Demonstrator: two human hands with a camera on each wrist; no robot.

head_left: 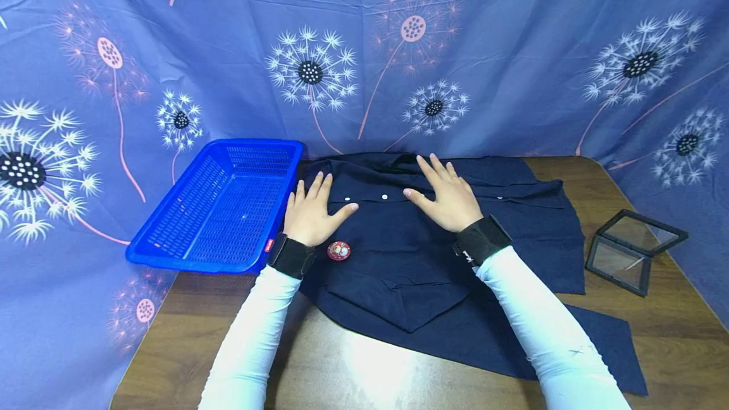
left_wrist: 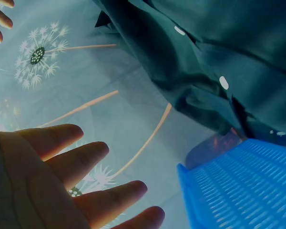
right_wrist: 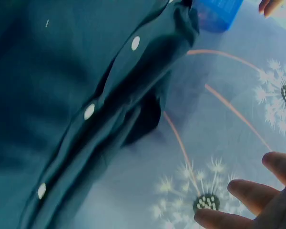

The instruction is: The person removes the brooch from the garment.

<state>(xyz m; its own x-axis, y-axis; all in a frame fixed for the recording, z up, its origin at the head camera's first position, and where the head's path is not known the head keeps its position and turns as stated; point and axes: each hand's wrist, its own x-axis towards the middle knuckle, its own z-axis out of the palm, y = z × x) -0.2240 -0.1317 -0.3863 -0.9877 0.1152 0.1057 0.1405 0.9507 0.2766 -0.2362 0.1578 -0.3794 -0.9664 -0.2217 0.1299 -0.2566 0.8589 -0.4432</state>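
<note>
A dark navy shirt [head_left: 393,233] with white buttons lies spread over the table, its button strip running across near the back. My left hand [head_left: 310,212] is over the shirt's left part, beside the blue basket, fingers spread and holding nothing. Over the right part of the button strip is my right hand [head_left: 450,200], likewise spread and free of any object. Both palms face down; whether they touch the cloth I cannot tell. A round red badge [head_left: 338,250] with a picture rests on the shirt, just right of my left wrist. Straight fingers show in both wrist views.
At the left stands a blue plastic basket [head_left: 228,220] with perforated walls, close against the shirt. A black hinged frame [head_left: 622,247] with clear panels stands unfolded on the wooden table [head_left: 678,321] at the right. Behind hangs a blue dandelion-print cloth [head_left: 501,49].
</note>
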